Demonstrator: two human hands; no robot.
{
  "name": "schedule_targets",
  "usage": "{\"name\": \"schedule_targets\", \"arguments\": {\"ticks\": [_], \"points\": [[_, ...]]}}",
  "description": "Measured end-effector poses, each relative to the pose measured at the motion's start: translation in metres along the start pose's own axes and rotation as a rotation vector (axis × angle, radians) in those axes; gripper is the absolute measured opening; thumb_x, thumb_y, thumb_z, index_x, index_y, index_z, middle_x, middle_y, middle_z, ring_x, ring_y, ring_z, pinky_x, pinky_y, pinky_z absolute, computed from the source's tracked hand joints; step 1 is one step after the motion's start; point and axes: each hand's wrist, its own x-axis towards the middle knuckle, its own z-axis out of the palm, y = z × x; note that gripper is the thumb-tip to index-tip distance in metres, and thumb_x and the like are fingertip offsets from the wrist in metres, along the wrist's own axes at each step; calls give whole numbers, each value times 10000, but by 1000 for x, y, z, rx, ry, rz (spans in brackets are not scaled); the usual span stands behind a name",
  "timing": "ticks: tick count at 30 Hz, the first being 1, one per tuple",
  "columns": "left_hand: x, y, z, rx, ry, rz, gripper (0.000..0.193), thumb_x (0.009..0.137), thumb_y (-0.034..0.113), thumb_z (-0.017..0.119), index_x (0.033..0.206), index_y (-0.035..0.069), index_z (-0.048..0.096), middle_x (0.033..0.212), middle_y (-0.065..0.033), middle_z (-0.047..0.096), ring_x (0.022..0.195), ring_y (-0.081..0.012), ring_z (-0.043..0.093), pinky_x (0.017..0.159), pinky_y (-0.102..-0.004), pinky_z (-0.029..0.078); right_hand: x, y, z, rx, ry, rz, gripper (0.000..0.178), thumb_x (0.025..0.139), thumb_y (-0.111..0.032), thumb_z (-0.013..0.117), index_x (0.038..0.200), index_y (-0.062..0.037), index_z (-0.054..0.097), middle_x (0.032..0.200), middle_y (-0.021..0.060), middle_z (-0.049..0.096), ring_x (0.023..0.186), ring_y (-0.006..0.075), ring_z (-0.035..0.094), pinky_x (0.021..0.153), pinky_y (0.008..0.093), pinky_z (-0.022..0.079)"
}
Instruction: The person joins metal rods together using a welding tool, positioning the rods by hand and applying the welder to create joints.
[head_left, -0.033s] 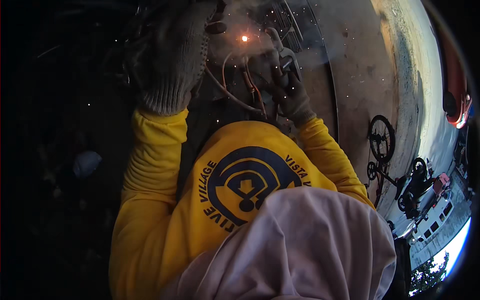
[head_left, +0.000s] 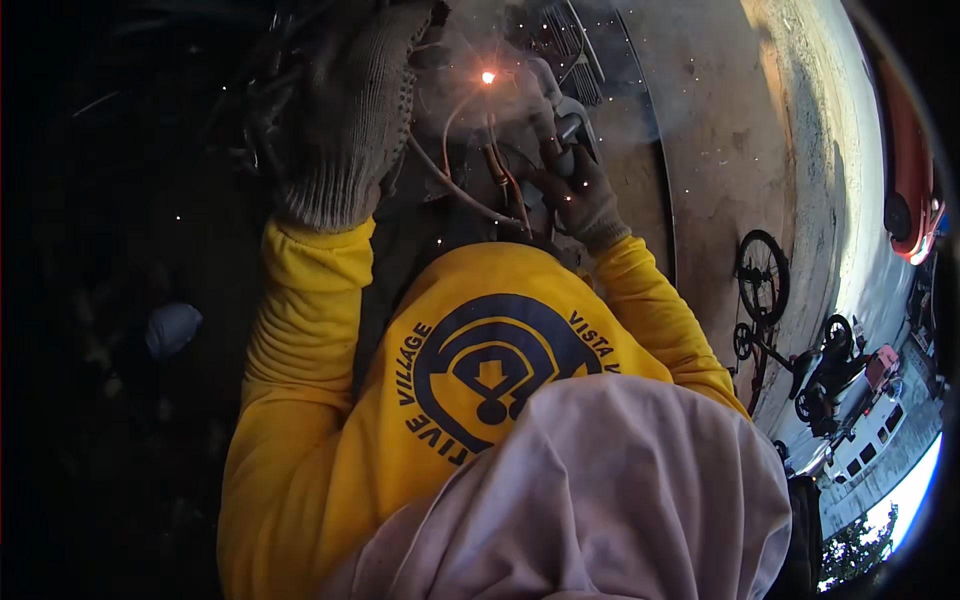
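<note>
My left hand (head_left: 345,125), in a ribbed knit glove, is raised at the upper left with its back showing. Its fingers are lost in shadow and past the top edge. My right hand (head_left: 582,195), also gloved, curls against a grey metal piece (head_left: 570,127) with a rounded end; what its fingers grip is hard to make out. Between and beyond both hands burns a small bright orange-white glowing spot (head_left: 488,77), wrapped in smoke with sparks scattered around. Below it run a pale cable (head_left: 460,188) and an orange-brown cable (head_left: 514,190).
Slotted dark metal (head_left: 572,50) lies beyond the right hand. A long thin dark edge (head_left: 662,150) crosses the brown ground (head_left: 725,140). Farther right are a bicycle (head_left: 763,280), a motorcycle (head_left: 830,385) and a red car (head_left: 912,170). A pale rounded object (head_left: 173,330) shows in the dark left.
The glowing spot has shifted very slightly left and looks a little redder. Some sparks and the smoke sit differently. Both hands stay almost where they were.
</note>
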Motion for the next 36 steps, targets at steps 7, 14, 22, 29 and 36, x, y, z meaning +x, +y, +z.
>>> {"name": "schedule_targets", "arguments": {"ticks": [7, 14, 22, 29, 36], "points": [[26, -47, -46, -149, -191, 225, 355, 1000, 94, 560, 1337, 0, 620, 1259, -138, 657, 1085, -198, 664, 907, -309, 553, 3, -12, -5, -170, -18, -48, 391, 907, -221, 720, 1201, 12, 612, 875, 71, 686, 762, 135, 643, 677, 306, 532], [32, -32, -37, 752, -170, 753, 352, 1004, 145, 580, 1318, -6, 630, 1289, -164, 647, 1115, -231, 672, 944, -326, 549, 7, -1, -13, -164, -52, 225, 572, 849, -372, 741, 1256, 2, 595, 1148, 247, 681, 1046, 382, 667, 885, 412, 521], [54, -33, -24, -618, -572, -17, 478, 1030, 275, 523, 1425, 5, 513, 1334, -312, 577, 1173, -488, 619, 919, -595, 567, 24, -10, -23, -221, 28, 26, 474, 881, -250, 722, 1262, 1, 593, 959, 109, 692, 851, 205, 674, 767, 339, 538], [94, -27, 19, -474, -532, -63, 504, 1050, 290, 479, 1449, -17, 460, 1274, -366, 582, 1194, -527, 591, 891, -673, 551, 58, -28, -62, -211, -31, 295, 603, 845, -348, 769, 1294, 7, 582, 1166, 240, 676, 1087, 354, 668, 920, 402, 517], [117, -16, 55, -409, -384, -107, 478, 1036, 271, 505, 1416, -18, 490, 1235, -331, 603, 1122, -460, 604, 852, -606, 551, 98, -17, -74, -323, 31, 4, 528, 887, -333, 725, 1297, -45, 559, 1193, 246, 666, 1094, 398, 664, 908, 435, 534]]}}
